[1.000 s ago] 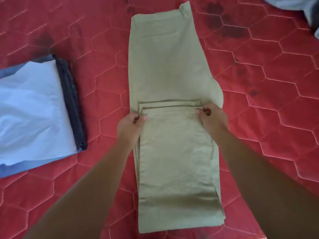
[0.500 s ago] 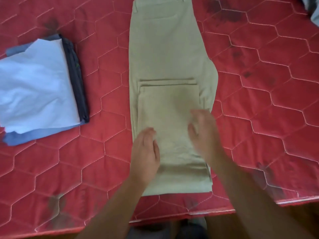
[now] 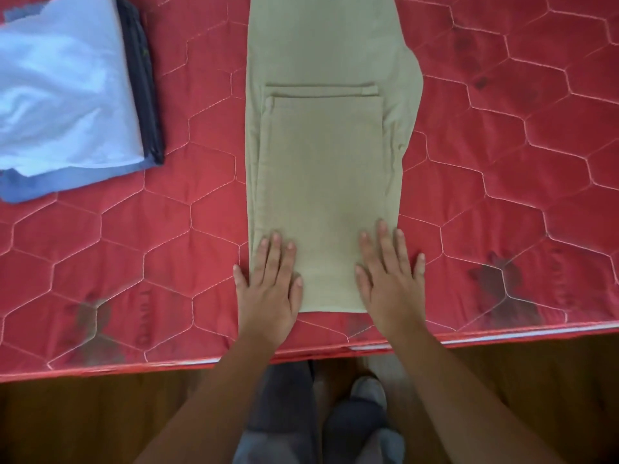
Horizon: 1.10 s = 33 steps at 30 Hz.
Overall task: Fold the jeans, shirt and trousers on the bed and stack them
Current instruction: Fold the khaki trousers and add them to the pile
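Note:
Khaki trousers (image 3: pixel 321 155) lie lengthwise on the red quilted bed (image 3: pixel 502 162), their legs doubled back so the hems end halfway up. My left hand (image 3: pixel 268 283) lies flat with straight fingers on the near left corner of the fold. My right hand (image 3: pixel 390 276) lies flat on the near right corner. At the far left sits a stack: a folded light blue shirt (image 3: pixel 63 85) on top of dark folded jeans (image 3: pixel 144 85).
The bed's front edge (image 3: pixel 502 336) runs just behind my wrists, with wooden floor (image 3: pixel 83 423) below it. My legs and feet (image 3: pixel 335 423) stand against that edge. Open red bed surface lies between the stack and the trousers and to the right.
Both hands let go of the trouser hems and slid back toward me to the near fold, where they now press flat. The camera view tilted down to show the bed edge.

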Available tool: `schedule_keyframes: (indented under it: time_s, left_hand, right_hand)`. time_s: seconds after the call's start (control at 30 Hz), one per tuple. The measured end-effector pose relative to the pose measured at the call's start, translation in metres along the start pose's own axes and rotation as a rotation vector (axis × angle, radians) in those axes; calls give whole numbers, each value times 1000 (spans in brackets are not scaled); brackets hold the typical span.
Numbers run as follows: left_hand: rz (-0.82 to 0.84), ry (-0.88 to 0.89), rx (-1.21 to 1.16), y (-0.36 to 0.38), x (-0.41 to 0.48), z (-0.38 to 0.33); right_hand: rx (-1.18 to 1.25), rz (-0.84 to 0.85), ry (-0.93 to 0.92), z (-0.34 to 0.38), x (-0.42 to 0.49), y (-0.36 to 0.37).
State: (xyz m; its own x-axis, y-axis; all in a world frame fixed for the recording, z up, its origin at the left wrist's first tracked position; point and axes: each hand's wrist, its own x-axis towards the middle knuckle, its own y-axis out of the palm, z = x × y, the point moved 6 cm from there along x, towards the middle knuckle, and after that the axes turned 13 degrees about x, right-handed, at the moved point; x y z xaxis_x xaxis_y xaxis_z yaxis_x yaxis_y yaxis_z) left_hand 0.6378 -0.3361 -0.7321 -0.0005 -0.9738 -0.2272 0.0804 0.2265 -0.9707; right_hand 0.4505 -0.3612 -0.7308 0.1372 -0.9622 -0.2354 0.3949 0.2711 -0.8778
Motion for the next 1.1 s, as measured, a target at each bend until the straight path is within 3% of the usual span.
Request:
schedule_keyframes:
  time_s: [0.13,0.23,0.43,0.57,0.87,1.1]
  left_hand:
    - [77,-177,-156,3,-22,20]
    - [18,-309,-396,-13,-34,24]
    - [41,-664,-1030,-18,-36,33]
    - [34,-633,-1209,-27,-32,38]
    - [52,-523,-1092,-92,-94,21]
    - [84,-620,-1102,-135,-140,16]
  right_hand:
    - [286,-65,155,-18,-26,-10]
    - [631,-108,204,-8,-42,-21]
    - [1191,-156,633,-7,-39,-25]
    - [1216,-170,599,-7,-33,-35]
    - [1149,-132,391,-1,-98,-87]
    - [1139,-123,462,3,-147,-129]
